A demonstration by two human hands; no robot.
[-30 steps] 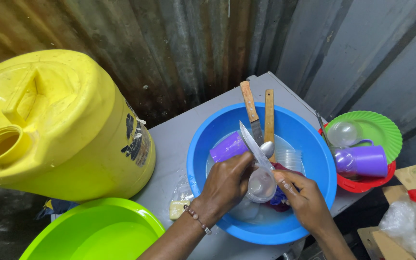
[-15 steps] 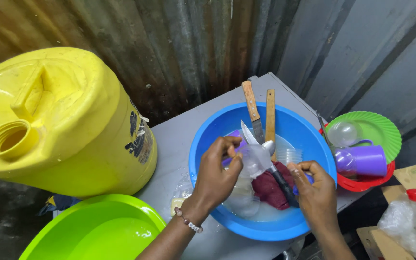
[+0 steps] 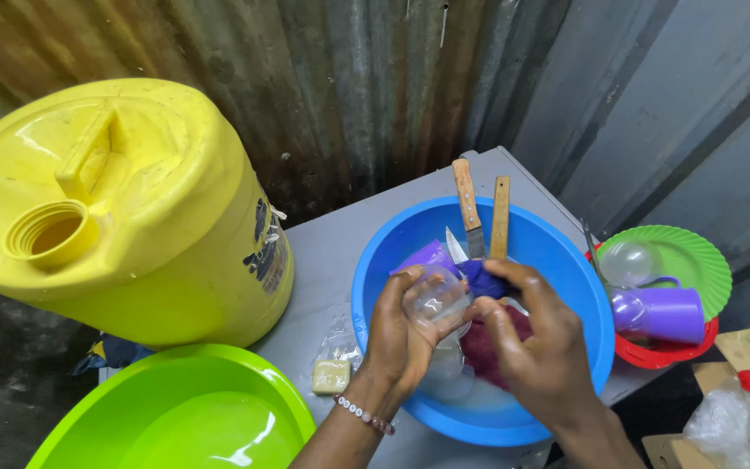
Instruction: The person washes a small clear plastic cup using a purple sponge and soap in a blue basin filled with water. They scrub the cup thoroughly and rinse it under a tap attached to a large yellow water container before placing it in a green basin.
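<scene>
- The yellow jerrycan (image 3: 123,208) fills my left side, standing on the grey table (image 3: 323,252), its open threaded mouth toward me.
- A green basin (image 3: 175,412) sits low at the table's near corner.
- The blue basin (image 3: 557,260) holds shallow water, a dark red cloth (image 3: 490,346), a purple cup (image 3: 425,258), and two wooden-handled knives (image 3: 479,207) leaning on its far rim.
- On my right, a green plate (image 3: 696,260) rests on a red one and carries a purple mug (image 3: 666,313) and a clear cup.
- My left hand (image 3: 401,334) is over the basin, fingers curled around a clear plastic cup (image 3: 440,300), gripping it.
- My right hand (image 3: 536,339) is closed on a blue cloth (image 3: 482,278), pressed against that cup.
- A small soap bar (image 3: 332,376) lies on the table just beside the basin.
</scene>
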